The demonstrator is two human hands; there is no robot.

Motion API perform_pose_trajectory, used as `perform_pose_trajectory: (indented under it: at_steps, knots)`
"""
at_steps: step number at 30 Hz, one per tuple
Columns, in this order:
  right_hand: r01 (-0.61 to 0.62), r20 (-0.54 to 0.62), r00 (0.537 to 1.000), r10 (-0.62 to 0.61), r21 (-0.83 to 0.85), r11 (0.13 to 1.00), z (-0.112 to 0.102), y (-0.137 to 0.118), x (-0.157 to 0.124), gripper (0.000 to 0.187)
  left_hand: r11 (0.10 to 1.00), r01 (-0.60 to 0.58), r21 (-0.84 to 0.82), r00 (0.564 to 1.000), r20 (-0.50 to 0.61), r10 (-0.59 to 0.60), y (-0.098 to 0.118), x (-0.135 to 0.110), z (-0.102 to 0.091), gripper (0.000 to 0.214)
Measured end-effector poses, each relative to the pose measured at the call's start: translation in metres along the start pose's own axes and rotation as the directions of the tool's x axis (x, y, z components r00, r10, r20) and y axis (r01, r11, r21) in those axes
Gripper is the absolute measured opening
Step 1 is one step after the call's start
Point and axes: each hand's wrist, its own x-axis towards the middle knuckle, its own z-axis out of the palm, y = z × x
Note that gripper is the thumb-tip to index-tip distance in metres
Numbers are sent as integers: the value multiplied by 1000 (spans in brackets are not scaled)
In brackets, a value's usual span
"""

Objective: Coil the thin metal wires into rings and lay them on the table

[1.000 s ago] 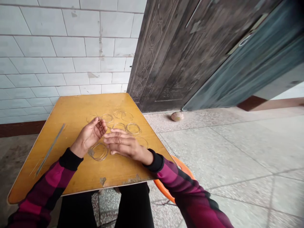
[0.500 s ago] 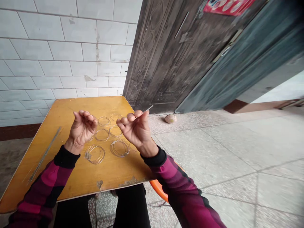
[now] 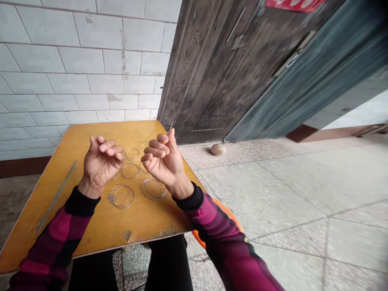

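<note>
Wire rings lie on table, rods left.

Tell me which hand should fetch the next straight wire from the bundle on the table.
Left, probably: the left hand hovers nearer the wire bundle, while the right hand sits farther off, pinching a thin wire.

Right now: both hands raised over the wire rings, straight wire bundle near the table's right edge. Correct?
No. In the head view the straight wire bundle lies near the table's left edge, not the right. The left hand and right hand are raised over the wire rings, as said.
</note>
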Motion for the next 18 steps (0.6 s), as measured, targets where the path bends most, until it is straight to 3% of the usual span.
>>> perform_pose_trajectory:
  at_steps: [5,11,18]
  knots:
    - [-89,-3,996,89,-93,992,-1,-8,3,58,1000,16,-19,999,30,-16,1,-1,0,58]
    - [-124,142,975,169,-280,952,-9,-18,0,58,984,179,-25,978,115,-175,0,0,1,60]
    - [-149,383,871,307,-390,909,-18,-22,-2,51,944,329,11,884,348,-312,0,-1,2,34]
